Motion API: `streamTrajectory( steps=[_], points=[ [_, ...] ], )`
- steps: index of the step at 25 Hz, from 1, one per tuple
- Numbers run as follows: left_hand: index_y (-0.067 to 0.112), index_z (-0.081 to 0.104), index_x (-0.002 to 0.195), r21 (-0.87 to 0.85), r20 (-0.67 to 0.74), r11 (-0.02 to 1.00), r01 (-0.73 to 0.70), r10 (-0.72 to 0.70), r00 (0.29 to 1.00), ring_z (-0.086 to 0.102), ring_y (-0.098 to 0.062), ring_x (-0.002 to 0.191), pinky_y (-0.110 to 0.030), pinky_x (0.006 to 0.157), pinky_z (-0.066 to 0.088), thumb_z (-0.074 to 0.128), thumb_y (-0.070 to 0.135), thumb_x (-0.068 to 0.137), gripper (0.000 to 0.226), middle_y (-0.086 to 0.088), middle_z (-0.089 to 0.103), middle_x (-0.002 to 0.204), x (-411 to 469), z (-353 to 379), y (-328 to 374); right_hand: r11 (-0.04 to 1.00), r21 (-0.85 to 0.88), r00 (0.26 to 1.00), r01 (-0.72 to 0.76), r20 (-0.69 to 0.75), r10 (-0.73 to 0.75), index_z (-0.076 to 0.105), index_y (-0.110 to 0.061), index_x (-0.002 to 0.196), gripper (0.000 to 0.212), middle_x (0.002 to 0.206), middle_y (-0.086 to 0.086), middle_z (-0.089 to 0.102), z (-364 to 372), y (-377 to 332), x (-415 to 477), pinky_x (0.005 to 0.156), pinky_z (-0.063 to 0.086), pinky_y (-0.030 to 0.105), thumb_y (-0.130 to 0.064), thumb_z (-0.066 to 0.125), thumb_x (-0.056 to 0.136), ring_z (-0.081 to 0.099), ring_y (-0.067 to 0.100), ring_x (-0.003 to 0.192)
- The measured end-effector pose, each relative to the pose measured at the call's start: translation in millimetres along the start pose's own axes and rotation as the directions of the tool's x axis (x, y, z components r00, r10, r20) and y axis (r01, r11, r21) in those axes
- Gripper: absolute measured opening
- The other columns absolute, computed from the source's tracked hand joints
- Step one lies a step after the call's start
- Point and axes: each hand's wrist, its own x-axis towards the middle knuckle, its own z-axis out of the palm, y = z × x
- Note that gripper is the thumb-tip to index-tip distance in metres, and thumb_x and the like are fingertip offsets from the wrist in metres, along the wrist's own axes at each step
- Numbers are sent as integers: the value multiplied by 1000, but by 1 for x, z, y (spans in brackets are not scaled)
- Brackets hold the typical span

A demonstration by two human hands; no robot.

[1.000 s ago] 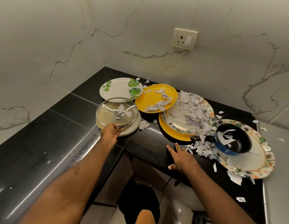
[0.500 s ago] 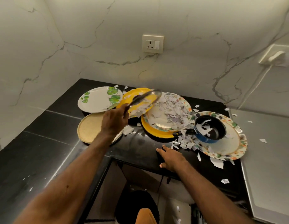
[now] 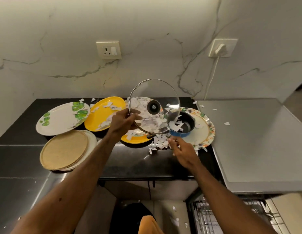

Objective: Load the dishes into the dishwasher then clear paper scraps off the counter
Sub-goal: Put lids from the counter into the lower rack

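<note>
Your left hand is gripping the glass lid by its left rim, thumb on the near face and fingers curling behind the glass, and you are holding it tilted up on edge in the middle of the frame, above the dishes, with its dark knob facing you. Your right hand is hovering low, just right of centre, with fingers loosely extended and holding nothing; its blurred fingertips are pointing at the heap of paper scraps on the black counter, and you cannot tell whether they are touching it. Just above that hand the blue saucepan is sitting on a floral plate with scraps inside it. Behind the lid a patterned plate loaded with scraps is lying on a yellow plate. Another yellow plate, also carrying scraps, is lying left of centre, with a white leaf-print plate further left and a stack of tan plates below that. At the lower right a wire dishwasher rack is showing beneath a steel worktop, and more scraps are lying on the floor at the bottom centre
</note>
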Motion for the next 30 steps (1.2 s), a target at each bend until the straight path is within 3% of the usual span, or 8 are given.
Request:
streamTrajectory(
  steps=[3,6,9,13,20,25,28,30],
  points=[
    [6,69,117,-167,198,978,126,-92,976,78,-31,90,-39,81,64,61,12,100,20,-11,79,103,-10,57,18,927,373,987,-40,-132,96,67,-33,122,46,85,6,77,-30,-1,-5,59,54,28,-68,48,100,72,24,63],
    [7,70,116,-179,326,966,185,-119,938,77,-30,92,-35,76,63,62,12,99,19,-11,79,103,-17,132,26,822,568,946,-52,-235,222,71,-20,119,39,80,17,76,-70,23,-22,51,53,27,-53,54,106,69,30,57],
    [8,69,119,-174,445,949,264,-164,881,77,-30,96,-33,74,63,61,13,100,21,-12,78,107,-32,211,26,772,634,866,-48,-359,349,76,-10,108,30,76,22,75,-112,68,-55,51,53,28,-35,60,105,70,29,55],
    [2,65,121,-128,615,922,366,-216,759,75,-34,99,-41,89,62,61,10,101,22,-14,78,108,-67,319,29,690,723,762,-25,-434,482,74,-2,108,25,86,22,78,-177,125,-122,54,54,30,-20,56,107,72,31,63],
    [2,68,122,87,821,906,415,-301,486,75,-26,101,-30,83,61,70,12,95,29,-14,76,115,-151,474,34,590,807,536,-6,-496,683,74,1,105,25,90,15,79,-251,213,-251,63,55,36,-18,59,105,67,29,74],
    [-1,67,122,320,876,913,253,-387,288,75,-28,103,-30,87,61,70,22,97,34,-16,76,114,-200,547,26,551,835,411,3,-503,760,73,-1,92,22,75,11,74,-278,262,-323,60,57,30,-10,56,103,71,19,65],
    [2,67,124,505,861,862,-47,-499,103,76,-26,99,-39,94,60,63,48,99,53,-16,76,114,-214,572,9,536,843,371,-29,-489,790,70,8,95,27,78,22,73,-276,293,-360,62,59,35,-10,53,105,73,30,69],
    [7,68,120,562,816,764,-315,-575,63,78,-20,91,-39,92,61,57,67,93,67,-14,76,111,-225,583,-7,516,853,336,-74,-466,819,69,9,95,30,79,26,72,-267,316,-379,67,61,40,-12,51,106,73,38,72]
  ],
)
